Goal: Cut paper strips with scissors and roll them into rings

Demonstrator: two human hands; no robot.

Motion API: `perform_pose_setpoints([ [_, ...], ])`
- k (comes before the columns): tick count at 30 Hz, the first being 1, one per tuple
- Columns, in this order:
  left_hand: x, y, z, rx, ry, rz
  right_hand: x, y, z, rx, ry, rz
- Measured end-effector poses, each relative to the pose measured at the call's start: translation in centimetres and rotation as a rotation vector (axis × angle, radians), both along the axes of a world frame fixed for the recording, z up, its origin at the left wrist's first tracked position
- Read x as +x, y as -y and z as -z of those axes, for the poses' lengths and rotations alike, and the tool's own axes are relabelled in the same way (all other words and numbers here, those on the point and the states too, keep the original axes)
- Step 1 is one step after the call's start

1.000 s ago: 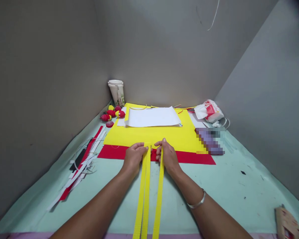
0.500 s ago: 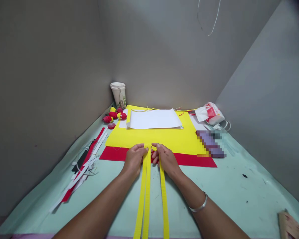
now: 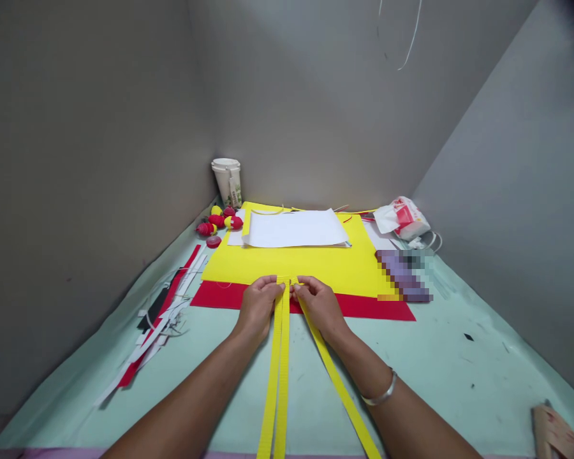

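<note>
My left hand (image 3: 259, 307) pinches the tops of two yellow ribbed strips (image 3: 276, 370), which lie side by side and run down toward me. Close to its right, my right hand (image 3: 319, 306) is closed on the upper end of another yellow strip (image 3: 342, 382), which slants down to the right beneath my forearm. The strip ends are near each other between my fingertips, above the edge of a red sheet (image 3: 377, 307) and a yellow sheet (image 3: 287, 262). Whether the ends touch is hard to tell.
White paper (image 3: 296, 229) lies on the yellow sheet. Back left are a lidded cup (image 3: 228, 182) and several red and yellow balls (image 3: 216, 221). Paper strips (image 3: 165, 319) lie left. At right are a blurred purple item (image 3: 402, 275), a red-white packet (image 3: 408, 218) and a brown object (image 3: 555, 432).
The strip in my right hand has swung its lower part to the right. The fingers of my right hand have closed in around its upper end; my left hand has stayed put.
</note>
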State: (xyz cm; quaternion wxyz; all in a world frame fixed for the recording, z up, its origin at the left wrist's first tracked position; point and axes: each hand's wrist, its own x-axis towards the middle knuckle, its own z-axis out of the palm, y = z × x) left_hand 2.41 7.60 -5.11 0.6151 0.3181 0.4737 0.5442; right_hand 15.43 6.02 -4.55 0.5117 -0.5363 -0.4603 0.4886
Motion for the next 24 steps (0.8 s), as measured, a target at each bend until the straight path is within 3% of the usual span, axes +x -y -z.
perform_pose_setpoints([
  [14, 0.4, 0.5, -0.3, 0.003, -0.042, 0.018, -0.2, -0.1, 0.0, -0.027, 0.075, 0.074],
  [24, 0.7, 0.4, -0.3, -0.002, -0.008, -0.001, -0.2, -0.7, 1.1, -0.013, 0.044, 0.070],
])
